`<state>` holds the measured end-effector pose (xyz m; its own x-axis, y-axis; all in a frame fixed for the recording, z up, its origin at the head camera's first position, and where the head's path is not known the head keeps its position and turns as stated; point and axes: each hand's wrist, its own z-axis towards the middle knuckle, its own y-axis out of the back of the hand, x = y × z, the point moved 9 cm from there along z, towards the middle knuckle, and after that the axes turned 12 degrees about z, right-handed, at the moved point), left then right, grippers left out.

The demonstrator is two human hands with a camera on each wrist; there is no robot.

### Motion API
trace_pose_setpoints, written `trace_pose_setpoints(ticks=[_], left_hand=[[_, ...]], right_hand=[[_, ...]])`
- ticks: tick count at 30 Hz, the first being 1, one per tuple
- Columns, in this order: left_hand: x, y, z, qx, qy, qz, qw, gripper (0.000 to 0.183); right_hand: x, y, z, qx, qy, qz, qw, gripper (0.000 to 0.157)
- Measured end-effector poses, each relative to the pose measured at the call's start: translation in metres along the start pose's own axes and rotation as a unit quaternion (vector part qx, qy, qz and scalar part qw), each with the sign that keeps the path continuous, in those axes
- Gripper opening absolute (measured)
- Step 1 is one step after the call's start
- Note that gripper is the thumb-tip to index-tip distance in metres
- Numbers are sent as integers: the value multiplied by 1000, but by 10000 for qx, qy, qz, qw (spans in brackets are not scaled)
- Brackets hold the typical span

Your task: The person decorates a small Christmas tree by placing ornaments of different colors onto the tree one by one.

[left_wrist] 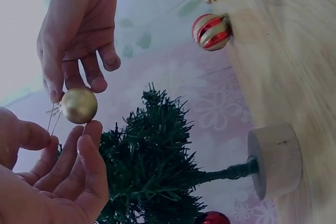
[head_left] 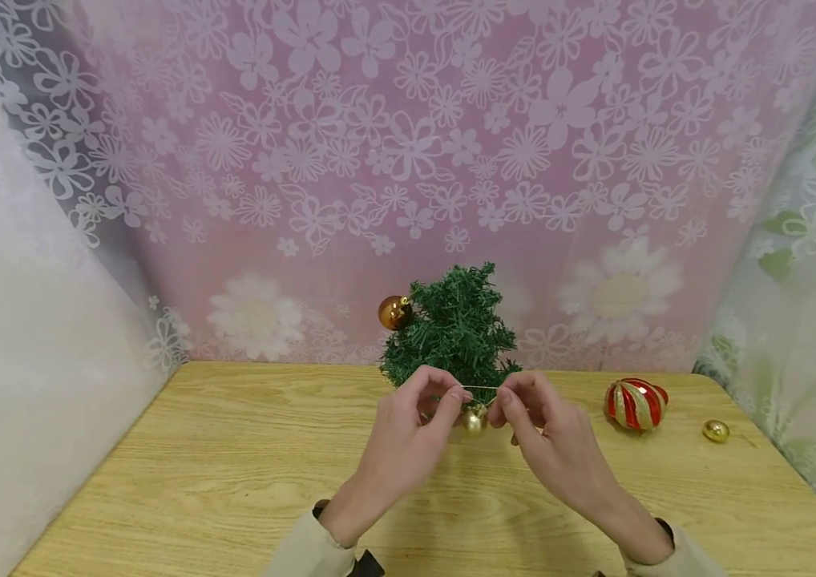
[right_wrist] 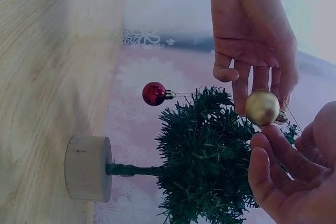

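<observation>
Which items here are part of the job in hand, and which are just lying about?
In hand:
- small gold bauble, hanging from its thread loop
- left hand and right hand, each pinching the loop
- miniature Christmas tree

Lying about:
- red-and-gold striped bauble
- small gold ball on the wooden table
- copper bauble, hung on the tree

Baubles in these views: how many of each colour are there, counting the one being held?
Gold: 2, the held gold bauble and the loose gold bauble
Red-and-gold striped bauble: 1
Copper-red bauble, which hangs on the tree: 1
Total: 4
</observation>
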<state>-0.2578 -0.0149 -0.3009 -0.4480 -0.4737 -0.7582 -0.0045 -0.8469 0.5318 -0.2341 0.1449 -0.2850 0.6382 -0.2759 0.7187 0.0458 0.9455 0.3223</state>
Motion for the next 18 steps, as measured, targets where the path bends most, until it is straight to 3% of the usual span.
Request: trace_pose_setpoints(ticks=[8,18], left_hand=[[-3,7,8,-81,-59,-102,9999,15],[-10,17,21,-344,-102,156,9992,19]], right_hand=[[0,2,12,-184,155,83,9997,9],[0,3,31,-334,281,106,9990,9]])
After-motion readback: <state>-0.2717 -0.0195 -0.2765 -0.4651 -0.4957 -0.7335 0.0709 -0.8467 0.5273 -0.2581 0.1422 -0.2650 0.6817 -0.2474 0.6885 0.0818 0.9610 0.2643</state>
